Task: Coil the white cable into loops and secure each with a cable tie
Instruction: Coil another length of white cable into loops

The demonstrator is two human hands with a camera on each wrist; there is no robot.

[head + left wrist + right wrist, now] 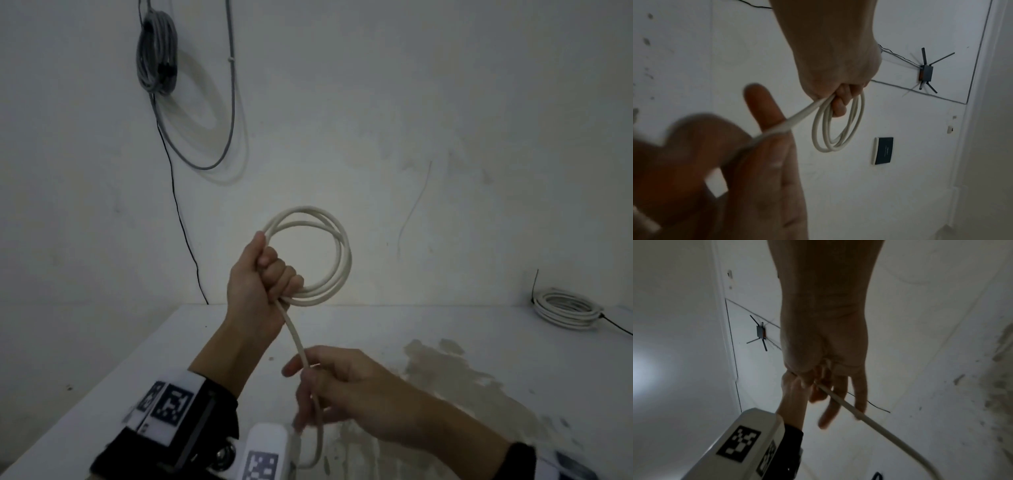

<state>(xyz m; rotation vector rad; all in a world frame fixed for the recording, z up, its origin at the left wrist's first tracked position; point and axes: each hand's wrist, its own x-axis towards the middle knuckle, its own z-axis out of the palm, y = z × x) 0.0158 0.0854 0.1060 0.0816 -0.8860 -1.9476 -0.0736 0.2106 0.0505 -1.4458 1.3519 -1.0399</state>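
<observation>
Nearest the body, the right hand (337,387) sat low over the table (445,329), fingers loosely curled round the free run of the white cable (298,342). The cable passed between thumb and fingers; the grip looked light, more a guide than a clamp. Below that hand the slack drooped and bent back toward the table edge; where it ended could not be seen.

From the right hand the cable rose up and away, leaning slightly left, in a nearly straight taut line to the left hand (263,284). That line was the thing's long axis at this moment: near-low to far-high, hand to hand.

The left hand was higher and farther out, fisted tightly on the gathered coil (329,253). About three loops stood upright beyond its knuckles, hanging free of the table, roughly facing the wall (411,102).

Judgement: the next loop calls for the right hand, being the nearer to the slack, to sweep up and out along that line toward the left fist. No tie was in either hand.

Far right on the table lay a second coil (567,310), already bundled.
</observation>
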